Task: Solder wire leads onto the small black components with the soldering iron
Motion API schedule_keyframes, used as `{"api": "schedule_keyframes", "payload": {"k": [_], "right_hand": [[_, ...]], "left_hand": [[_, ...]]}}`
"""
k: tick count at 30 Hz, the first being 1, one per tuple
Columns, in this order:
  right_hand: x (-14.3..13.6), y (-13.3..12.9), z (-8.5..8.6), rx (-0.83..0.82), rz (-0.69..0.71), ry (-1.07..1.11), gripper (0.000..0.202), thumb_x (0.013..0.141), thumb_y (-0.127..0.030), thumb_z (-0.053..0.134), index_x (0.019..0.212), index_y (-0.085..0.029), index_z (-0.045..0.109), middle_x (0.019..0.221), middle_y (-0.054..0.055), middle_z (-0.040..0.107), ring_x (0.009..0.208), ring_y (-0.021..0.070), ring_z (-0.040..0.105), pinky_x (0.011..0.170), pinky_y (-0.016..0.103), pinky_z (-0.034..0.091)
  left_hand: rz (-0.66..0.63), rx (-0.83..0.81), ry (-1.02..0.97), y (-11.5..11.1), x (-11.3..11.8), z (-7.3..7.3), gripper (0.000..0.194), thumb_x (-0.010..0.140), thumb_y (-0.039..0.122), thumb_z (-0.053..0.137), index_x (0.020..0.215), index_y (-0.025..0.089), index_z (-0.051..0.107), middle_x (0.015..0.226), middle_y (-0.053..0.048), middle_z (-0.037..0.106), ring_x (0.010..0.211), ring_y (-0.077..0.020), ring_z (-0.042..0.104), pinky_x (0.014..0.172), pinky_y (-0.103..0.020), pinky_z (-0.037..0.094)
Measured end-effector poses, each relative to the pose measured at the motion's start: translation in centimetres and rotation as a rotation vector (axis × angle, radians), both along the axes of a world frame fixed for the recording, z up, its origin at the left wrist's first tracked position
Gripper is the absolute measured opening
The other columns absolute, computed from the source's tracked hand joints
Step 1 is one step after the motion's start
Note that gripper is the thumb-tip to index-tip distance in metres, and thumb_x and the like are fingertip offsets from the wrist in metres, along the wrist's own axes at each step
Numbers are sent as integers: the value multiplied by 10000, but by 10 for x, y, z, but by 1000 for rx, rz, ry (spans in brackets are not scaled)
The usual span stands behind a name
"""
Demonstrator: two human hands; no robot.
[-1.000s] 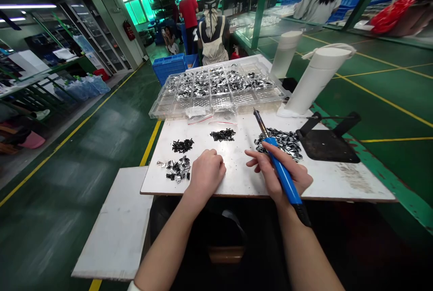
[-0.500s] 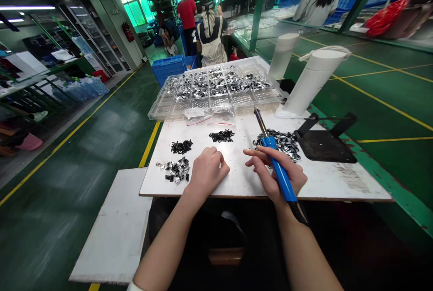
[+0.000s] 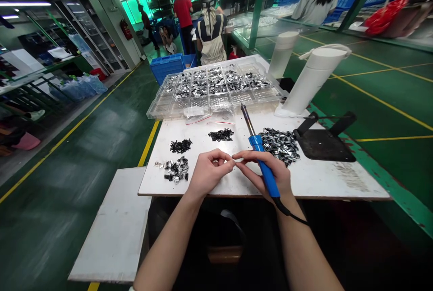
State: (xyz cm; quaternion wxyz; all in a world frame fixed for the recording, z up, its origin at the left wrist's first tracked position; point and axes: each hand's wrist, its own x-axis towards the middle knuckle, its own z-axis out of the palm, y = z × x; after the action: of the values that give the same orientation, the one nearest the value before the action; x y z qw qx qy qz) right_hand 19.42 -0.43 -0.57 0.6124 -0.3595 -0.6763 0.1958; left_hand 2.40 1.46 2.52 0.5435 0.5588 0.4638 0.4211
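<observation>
A blue-handled soldering iron (image 3: 267,171) rests in my right hand (image 3: 275,176), its metal tip pointing up and away from me. The thumb and index finger of that hand reach left and meet the fingertips of my left hand (image 3: 211,171). My left fingers are pinched together; whatever lies between the fingertips is too small to make out. Beyond my hands are two piles of small black parts, one at the left (image 3: 181,145) and one at the middle (image 3: 221,135). Shiny silver-and-black pieces (image 3: 176,170) lie left of my left hand, and a larger heap (image 3: 280,144) lies behind the iron.
A clear compartment tray (image 3: 203,101) holding many small pieces spans the table's far side. Small plastic bags (image 3: 221,115) lie at its front. White cylinders (image 3: 313,79) and a black metal stand (image 3: 326,144) are at the right. Several people are further back.
My right hand has moved left with the soldering iron, and its fingertips now meet those of my left hand. Another person has appeared in the far background.
</observation>
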Motion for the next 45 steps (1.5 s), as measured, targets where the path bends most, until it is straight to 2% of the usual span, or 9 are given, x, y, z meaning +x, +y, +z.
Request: {"api": "schedule_keyframes", "payload": {"k": [10,17,19,23,26,31,34,38,45], "right_hand": [[0,-1,-1,8,0,12,300,846,-115,770,1089,-263,674,974,2,772,789,158,747,754,295,630],[2,1,-2,-26,-56,23,270,849,-123,768,1052,-272,670,928,-7,756,765,153,737,758,295,614],[2,2,-2,-24,-68,12,265,855,-127,763,1057,-271,667,934,-7,755,748,148,734,748,292,611],[1,3,-3,-14,-80,-14,252,857,-133,763,1052,-265,671,934,-10,753,733,140,731,730,278,608],[1,3,-3,-8,-84,-29,237,862,-134,759,1045,-261,679,931,-10,756,740,138,732,733,270,607],[1,3,-2,-23,-90,-43,218,875,-133,746,1039,-261,684,932,-6,763,768,142,738,759,274,605],[1,3,-3,-28,-81,-43,210,876,-135,746,1032,-262,681,930,-8,765,773,139,741,757,267,602],[1,3,-3,-49,-54,-34,213,875,-148,752,1039,-261,677,935,-5,764,783,146,748,756,270,607],[2,2,-4,-63,-58,-6,222,864,-157,763,1042,-262,681,944,1,768,801,161,748,781,297,617]], "left_hand": [[3,52,22,0,1,-1,178,763,318,766,727,152,713,645,17,535,594,-100,428,559,-245,323],[197,413,252,-10,-17,9,148,856,279,729,793,195,626,827,-5,590,759,-140,566,620,-242,430],[173,440,337,-16,-28,10,193,879,271,715,753,195,590,850,-14,597,795,-150,579,624,-246,436],[46,436,579,-32,-41,2,183,984,263,578,857,195,690,896,-42,662,843,-172,620,662,-272,444],[87,429,767,-43,-39,-8,193,985,324,589,1026,197,728,937,-60,678,851,-200,636,708,-307,471],[85,489,929,-47,-27,-24,149,944,307,648,935,201,753,870,-57,647,835,-224,631,717,-332,492],[102,527,839,-43,-25,-28,165,966,248,607,950,200,764,896,-70,688,878,-232,647,755,-343,508],[92,490,493,-33,-21,-25,149,949,257,648,1019,200,767,949,-62,757,837,-191,685,724,-300,538],[235,206,-100,-17,-1,-19,135,798,233,807,929,200,792,969,-55,737,870,-168,694,750,-260,575]]}}
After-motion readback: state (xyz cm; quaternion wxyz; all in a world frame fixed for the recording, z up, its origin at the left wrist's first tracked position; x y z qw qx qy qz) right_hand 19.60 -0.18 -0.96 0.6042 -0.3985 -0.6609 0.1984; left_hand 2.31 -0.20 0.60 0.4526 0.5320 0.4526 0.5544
